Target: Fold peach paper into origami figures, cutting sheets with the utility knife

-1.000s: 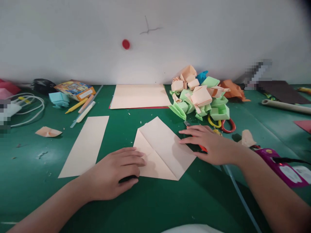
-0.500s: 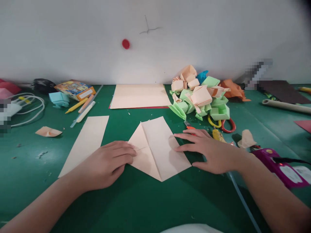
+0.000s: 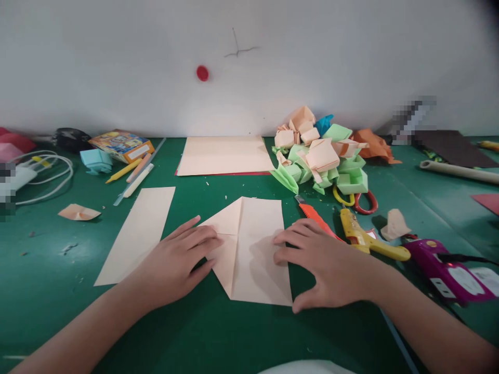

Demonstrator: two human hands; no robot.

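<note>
A peach sheet of paper [image 3: 259, 254] lies on the green table in front of me, its left part folded to a point and creased. My left hand [image 3: 185, 257] rests on that folded left part, fingers stretched over the tip. On the sheet's right edge lies my right hand [image 3: 317, 262], fingers spread, the thumb by the lower right corner. Neither hand grips anything. Partly behind my left hand is a long cut strip of peach paper [image 3: 140, 228]. An orange utility knife [image 3: 317, 218] lies just beyond my right hand, close to a yellow glue gun [image 3: 360, 234].
Folded paper pieces [image 3: 322, 153] form a heap at the back right, with scissors [image 3: 365, 202] in front. A stack of paper [image 3: 224, 156] lies against the wall. Markers [image 3: 138, 179] and a box [image 3: 122, 145] stand back left. A purple power strip [image 3: 444, 270] sits far right.
The sheet has turned clockwise, its right edge now running nearly straight toward me. My right hand has moved slightly left and nearer, uncovering the knife and glue gun.
</note>
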